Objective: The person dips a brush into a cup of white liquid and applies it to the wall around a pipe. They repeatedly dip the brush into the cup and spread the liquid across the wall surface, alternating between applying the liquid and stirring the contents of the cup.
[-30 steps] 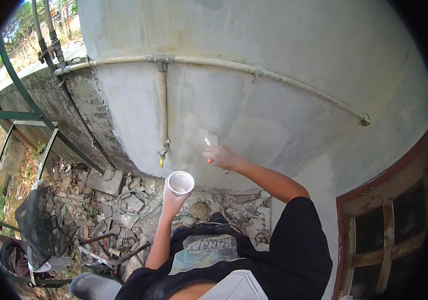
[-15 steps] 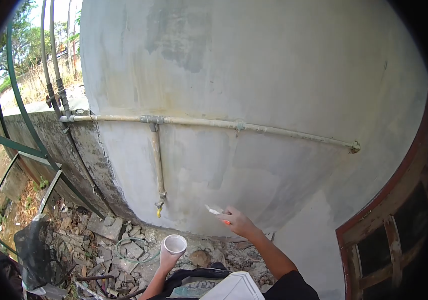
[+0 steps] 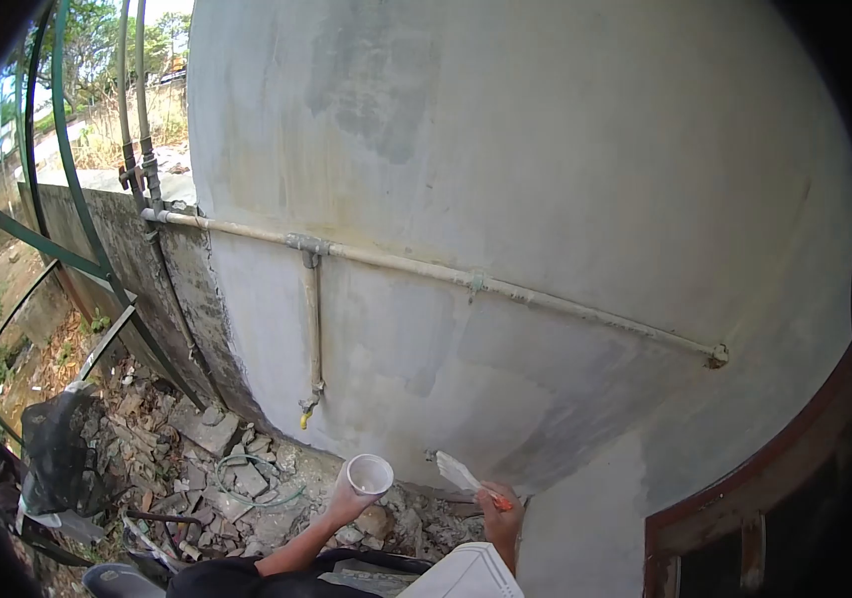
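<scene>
A white cup point(image 3: 370, 474) is held in my left hand point(image 3: 347, 501), its open top facing up and some pale material inside. My right hand point(image 3: 502, 508) is closed around the orange handle of a paintbrush point(image 3: 461, 472). The brush's whitish head points up and left, near the lower part of the grey wall point(image 3: 546, 399); whether it touches the wall I cannot tell. Left of the brush, a yellow-handled tap point(image 3: 306, 414) hangs at the end of a vertical pipe point(image 3: 312, 319).
A long pipe point(image 3: 396, 261) runs across the wall. Rubble point(image 3: 209, 429) and a thin green hose loop point(image 3: 247, 480) lie along its base. Green metal bars point(image 3: 77, 189) and a black mesh bag point(image 3: 51, 439) are at left. A red-brown frame point(image 3: 735, 488) stands at lower right.
The view has tilted and shifted. My right hand has moved lower and right with the brush, whose head shows more fully. My left hand, still holding the cup, appears slightly further right.
</scene>
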Demonstrator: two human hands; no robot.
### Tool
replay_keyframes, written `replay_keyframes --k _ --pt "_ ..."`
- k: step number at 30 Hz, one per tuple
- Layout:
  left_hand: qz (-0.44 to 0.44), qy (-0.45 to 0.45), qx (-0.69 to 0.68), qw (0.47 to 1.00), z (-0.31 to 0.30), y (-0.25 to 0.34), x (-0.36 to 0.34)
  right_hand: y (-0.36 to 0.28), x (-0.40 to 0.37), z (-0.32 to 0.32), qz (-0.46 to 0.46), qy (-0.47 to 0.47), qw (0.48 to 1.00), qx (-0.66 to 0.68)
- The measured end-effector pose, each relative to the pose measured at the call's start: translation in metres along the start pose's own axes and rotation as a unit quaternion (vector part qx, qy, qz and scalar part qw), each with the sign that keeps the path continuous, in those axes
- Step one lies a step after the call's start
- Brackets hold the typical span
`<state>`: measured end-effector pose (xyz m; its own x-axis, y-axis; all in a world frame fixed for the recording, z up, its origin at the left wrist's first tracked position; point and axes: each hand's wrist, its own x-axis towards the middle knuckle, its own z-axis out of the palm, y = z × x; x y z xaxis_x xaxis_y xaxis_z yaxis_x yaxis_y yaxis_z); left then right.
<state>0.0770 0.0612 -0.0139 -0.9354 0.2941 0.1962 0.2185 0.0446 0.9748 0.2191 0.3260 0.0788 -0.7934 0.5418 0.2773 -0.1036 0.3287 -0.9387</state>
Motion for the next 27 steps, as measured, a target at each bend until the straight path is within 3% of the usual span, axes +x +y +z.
replay_keyframes --k 1,2,4,7,13,20,23,27 --pt "-0.006 -0.009 -0.008 1.0 0.004 0.006 -0.001 0.007 -0.008 -0.002 0.068 0.043 0.992 0.093" --pt "-0.01 0.004 -0.005 1.0 0.005 0.011 0.0 0.013 -0.013 -0.003 0.069 0.03 0.993 0.095" --pt "-0.002 -0.042 0.024 0.999 0.013 0.02 -0.003 0.02 -0.021 -0.009 0.138 0.143 0.958 0.205" --pt "-0.016 -0.071 0.037 0.997 0.019 0.015 -0.009 0.033 -0.028 -0.017 0.178 0.179 0.926 0.282" --pt "-0.021 -0.122 0.082 0.989 0.024 0.025 -0.016 0.036 -0.036 -0.004 0.168 0.167 0.899 0.368" --pt "-0.007 -0.174 0.106 0.979 0.016 0.038 -0.012 -0.004 -0.032 0.005 0.178 0.098 0.91 0.362" --pt "-0.026 -0.161 0.05 0.985 0.0 0.046 -0.021 -0.006 -0.032 0.012 0.207 0.085 0.89 0.398" --pt "-0.039 -0.143 0.01 0.989 -0.027 0.061 -0.03 -0.027 -0.036 0.041 0.171 0.115 0.905 0.373"
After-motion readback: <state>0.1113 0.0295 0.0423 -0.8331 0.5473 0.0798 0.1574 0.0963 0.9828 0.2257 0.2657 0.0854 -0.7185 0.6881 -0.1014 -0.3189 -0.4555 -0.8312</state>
